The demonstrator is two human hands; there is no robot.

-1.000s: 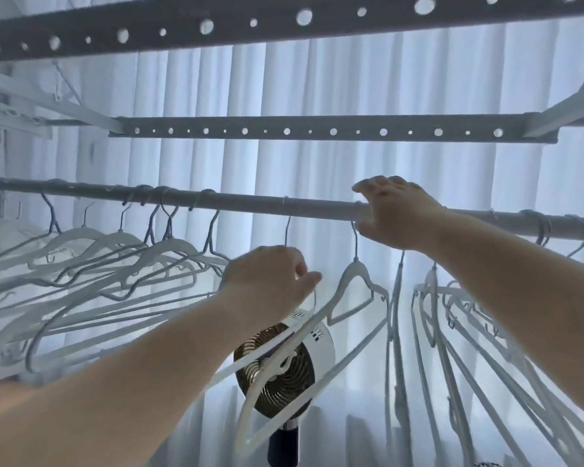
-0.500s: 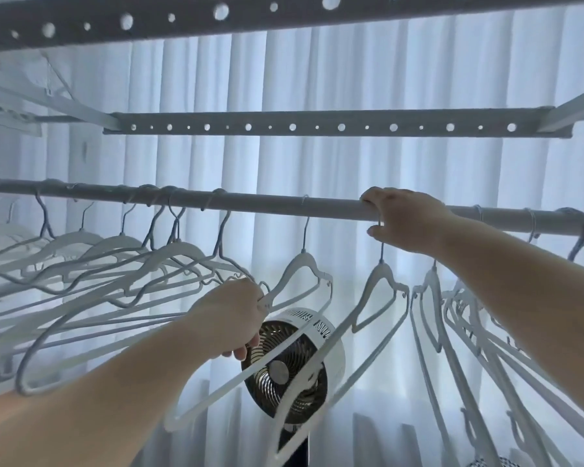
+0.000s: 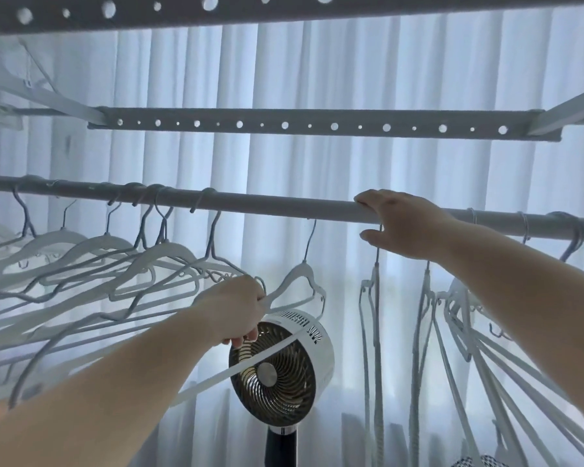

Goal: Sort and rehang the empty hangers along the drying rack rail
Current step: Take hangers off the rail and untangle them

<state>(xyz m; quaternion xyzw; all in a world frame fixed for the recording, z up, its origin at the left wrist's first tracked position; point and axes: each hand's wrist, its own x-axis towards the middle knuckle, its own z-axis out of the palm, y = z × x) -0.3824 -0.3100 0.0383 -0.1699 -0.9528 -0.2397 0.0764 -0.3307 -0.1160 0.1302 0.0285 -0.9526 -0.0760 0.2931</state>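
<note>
Hanger (image 3: 377,332) under right hand (image 3: 402,224), now edge-on.

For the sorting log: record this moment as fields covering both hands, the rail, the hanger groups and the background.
left hand: grips one shoulder of a white plastic hanger hooked on the rail
right hand: fingers curled over the grey round metal rail, thumb beneath
left of hands: bunched white hangers, splayed sideways
right of hands: edge-on white hangers, hanging straight down
behind: round white standing fan; white pleated curtain
above: grey perforated bar
</note>
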